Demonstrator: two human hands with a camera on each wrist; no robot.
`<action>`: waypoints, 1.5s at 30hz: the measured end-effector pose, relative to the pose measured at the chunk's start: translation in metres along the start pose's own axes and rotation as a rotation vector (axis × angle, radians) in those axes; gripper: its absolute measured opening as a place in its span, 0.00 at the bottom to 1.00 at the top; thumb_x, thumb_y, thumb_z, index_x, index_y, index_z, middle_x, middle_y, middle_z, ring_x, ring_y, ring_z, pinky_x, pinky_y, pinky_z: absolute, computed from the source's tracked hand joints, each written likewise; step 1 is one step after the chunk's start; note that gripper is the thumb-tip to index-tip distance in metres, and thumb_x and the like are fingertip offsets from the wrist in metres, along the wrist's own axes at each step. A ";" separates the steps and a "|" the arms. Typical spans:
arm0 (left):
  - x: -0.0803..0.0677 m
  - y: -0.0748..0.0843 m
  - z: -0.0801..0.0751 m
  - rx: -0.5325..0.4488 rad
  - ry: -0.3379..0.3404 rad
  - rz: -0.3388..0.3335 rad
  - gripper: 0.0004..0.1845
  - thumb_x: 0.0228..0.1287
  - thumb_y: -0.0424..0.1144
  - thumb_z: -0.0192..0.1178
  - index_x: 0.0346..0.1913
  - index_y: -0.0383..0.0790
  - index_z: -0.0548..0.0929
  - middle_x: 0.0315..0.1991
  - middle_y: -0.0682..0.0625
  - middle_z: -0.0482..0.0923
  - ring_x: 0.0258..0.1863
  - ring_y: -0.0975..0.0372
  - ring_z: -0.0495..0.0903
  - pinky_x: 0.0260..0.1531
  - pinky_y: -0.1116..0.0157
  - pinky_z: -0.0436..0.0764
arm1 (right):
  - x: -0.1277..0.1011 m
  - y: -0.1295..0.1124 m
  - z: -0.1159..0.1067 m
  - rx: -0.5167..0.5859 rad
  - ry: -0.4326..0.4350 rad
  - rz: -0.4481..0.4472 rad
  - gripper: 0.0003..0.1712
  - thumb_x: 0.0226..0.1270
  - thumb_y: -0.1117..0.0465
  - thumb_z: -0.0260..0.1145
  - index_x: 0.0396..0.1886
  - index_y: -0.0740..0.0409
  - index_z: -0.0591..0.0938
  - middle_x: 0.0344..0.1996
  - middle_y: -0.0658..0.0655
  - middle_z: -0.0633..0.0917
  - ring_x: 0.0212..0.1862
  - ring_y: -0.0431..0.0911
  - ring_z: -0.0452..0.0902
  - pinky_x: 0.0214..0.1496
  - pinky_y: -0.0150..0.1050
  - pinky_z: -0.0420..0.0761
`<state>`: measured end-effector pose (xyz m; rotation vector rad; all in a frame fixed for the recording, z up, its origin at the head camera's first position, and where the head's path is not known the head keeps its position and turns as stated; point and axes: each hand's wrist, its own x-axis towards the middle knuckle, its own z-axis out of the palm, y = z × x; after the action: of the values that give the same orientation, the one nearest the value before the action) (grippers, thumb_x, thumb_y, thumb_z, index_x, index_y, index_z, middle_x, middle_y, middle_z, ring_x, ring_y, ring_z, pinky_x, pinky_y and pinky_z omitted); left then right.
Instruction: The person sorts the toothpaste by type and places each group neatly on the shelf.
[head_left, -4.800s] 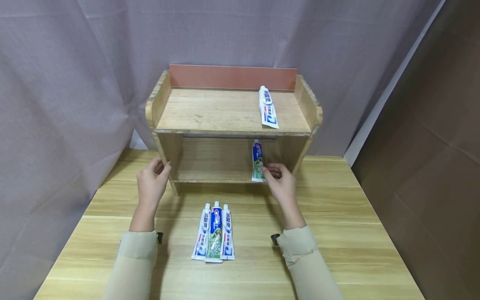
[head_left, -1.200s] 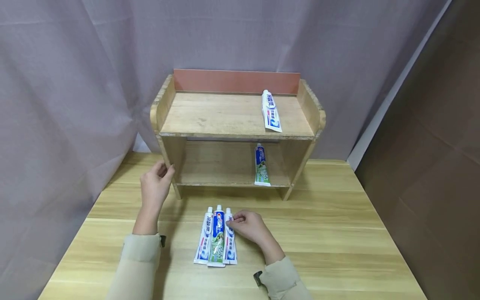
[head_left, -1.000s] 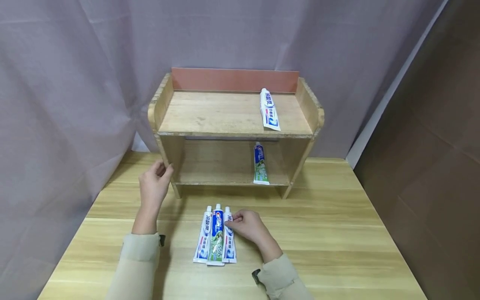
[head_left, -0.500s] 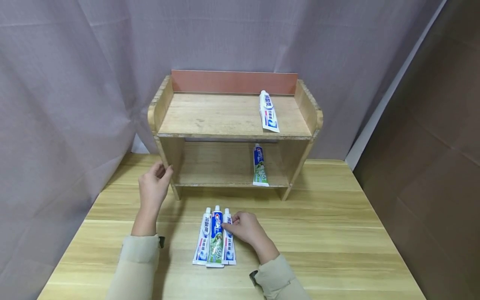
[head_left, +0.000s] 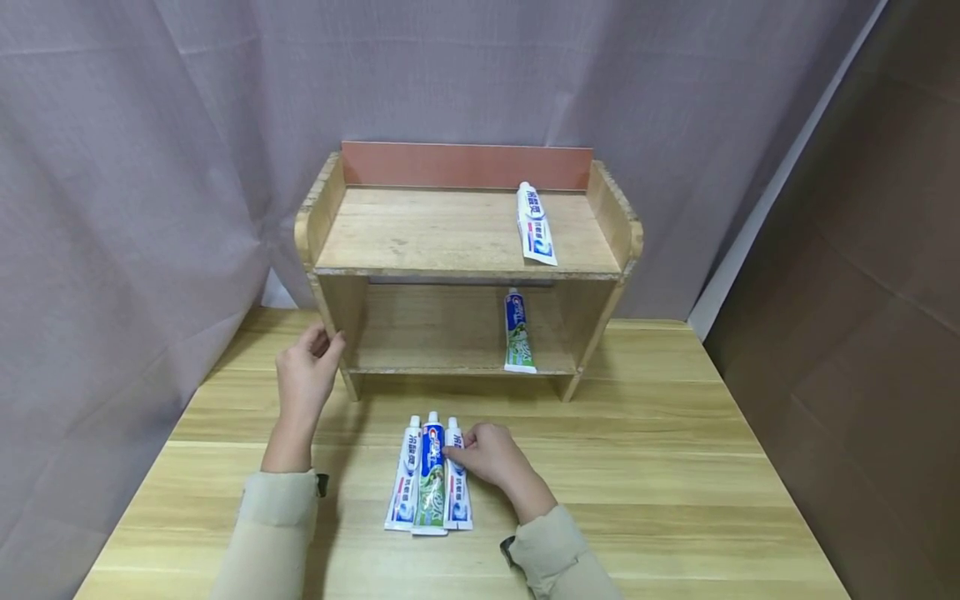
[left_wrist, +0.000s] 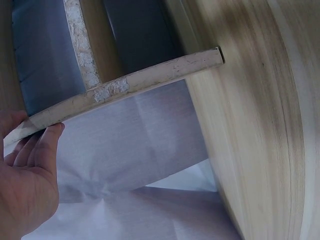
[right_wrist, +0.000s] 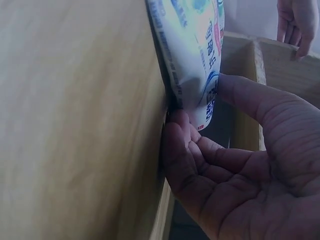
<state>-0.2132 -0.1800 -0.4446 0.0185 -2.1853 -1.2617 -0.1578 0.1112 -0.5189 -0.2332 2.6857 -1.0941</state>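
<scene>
Three toothpaste tubes lie side by side on the table, caps away from me: a left white tube, a blue-green tube and a right white tube. Across the upper part of the right white tube, my right hand pinches it between thumb and fingers. The right wrist view shows that tube between the thumb and fingertips. My left hand grips the front edge of the wooden shelf's left side panel, thumb on one face and fingers on the other.
The two-tier wooden shelf stands at the table's back. One white toothpaste tube lies on its upper board, and a blue-green one on its lower board, both towards the right. A grey curtain hangs behind.
My right hand has left the blue-green tube on the lower board and come down to the right white tube, its thumb shifting slightly left across it. My left hand keeps its hold on the shelf.
</scene>
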 end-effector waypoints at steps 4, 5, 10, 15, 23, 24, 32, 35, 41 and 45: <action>0.000 -0.001 0.000 -0.005 -0.005 -0.014 0.12 0.68 0.38 0.64 0.48 0.34 0.87 0.45 0.38 0.87 0.46 0.48 0.87 0.47 0.59 0.87 | 0.002 0.002 0.001 0.011 -0.002 0.009 0.22 0.60 0.46 0.73 0.16 0.52 0.75 0.12 0.45 0.71 0.16 0.38 0.63 0.17 0.30 0.64; -0.001 -0.001 0.000 -0.006 -0.006 -0.016 0.12 0.69 0.38 0.64 0.49 0.34 0.86 0.45 0.38 0.87 0.46 0.48 0.87 0.48 0.59 0.87 | 0.003 0.002 0.001 0.016 -0.005 0.017 0.21 0.60 0.47 0.73 0.16 0.52 0.76 0.12 0.45 0.71 0.16 0.38 0.64 0.17 0.30 0.65; -0.001 0.000 0.000 -0.005 -0.005 -0.020 0.12 0.68 0.38 0.65 0.48 0.34 0.87 0.45 0.38 0.87 0.46 0.48 0.87 0.47 0.59 0.87 | 0.003 0.003 0.001 0.038 -0.016 0.045 0.21 0.61 0.49 0.73 0.16 0.52 0.76 0.13 0.46 0.72 0.16 0.38 0.65 0.16 0.29 0.66; 0.000 0.000 0.000 0.002 0.004 -0.014 0.11 0.68 0.38 0.65 0.48 0.35 0.87 0.44 0.38 0.87 0.46 0.48 0.87 0.47 0.59 0.87 | 0.003 0.002 -0.001 0.051 -0.005 0.031 0.22 0.60 0.51 0.74 0.14 0.51 0.74 0.12 0.45 0.70 0.16 0.38 0.64 0.16 0.29 0.64; -0.001 0.000 0.000 0.023 0.005 -0.009 0.11 0.68 0.39 0.65 0.47 0.36 0.87 0.44 0.38 0.87 0.46 0.47 0.87 0.47 0.58 0.88 | 0.003 0.008 -0.001 0.064 0.018 0.016 0.21 0.60 0.51 0.74 0.15 0.51 0.74 0.12 0.44 0.69 0.17 0.38 0.63 0.17 0.29 0.63; -0.001 0.000 0.000 0.023 0.004 -0.009 0.11 0.68 0.39 0.65 0.47 0.36 0.87 0.44 0.38 0.87 0.46 0.48 0.87 0.47 0.58 0.88 | 0.002 0.008 -0.001 0.068 0.016 0.018 0.20 0.60 0.51 0.74 0.16 0.51 0.75 0.12 0.44 0.70 0.17 0.38 0.63 0.18 0.29 0.64; -0.001 -0.001 0.000 0.016 0.005 -0.011 0.11 0.68 0.38 0.65 0.47 0.35 0.87 0.44 0.38 0.87 0.46 0.47 0.87 0.47 0.57 0.87 | 0.000 0.009 -0.001 0.086 0.016 0.009 0.16 0.60 0.52 0.74 0.21 0.54 0.81 0.17 0.47 0.79 0.20 0.39 0.70 0.21 0.32 0.73; -0.001 0.000 0.000 0.017 0.000 -0.016 0.11 0.68 0.39 0.65 0.48 0.36 0.87 0.44 0.38 0.87 0.46 0.48 0.87 0.47 0.58 0.87 | 0.001 0.011 -0.001 0.084 0.017 0.000 0.14 0.60 0.51 0.74 0.23 0.54 0.82 0.19 0.47 0.81 0.21 0.40 0.72 0.23 0.32 0.75; -0.001 0.000 0.000 0.010 -0.006 -0.023 0.11 0.68 0.38 0.65 0.48 0.35 0.87 0.45 0.38 0.87 0.46 0.48 0.87 0.47 0.59 0.87 | 0.004 0.019 -0.002 0.159 0.001 0.014 0.14 0.61 0.51 0.74 0.30 0.58 0.85 0.25 0.49 0.84 0.27 0.42 0.78 0.30 0.34 0.81; 0.000 0.001 0.000 0.004 -0.003 -0.025 0.12 0.68 0.39 0.65 0.48 0.36 0.87 0.46 0.38 0.87 0.47 0.49 0.87 0.47 0.60 0.87 | 0.005 0.022 -0.004 0.303 -0.017 0.045 0.16 0.62 0.53 0.74 0.35 0.64 0.86 0.28 0.53 0.86 0.30 0.44 0.82 0.35 0.36 0.87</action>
<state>-0.2132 -0.1796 -0.4439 0.0456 -2.1966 -1.2719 -0.1653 0.1283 -0.5330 -0.1267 2.4538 -1.4543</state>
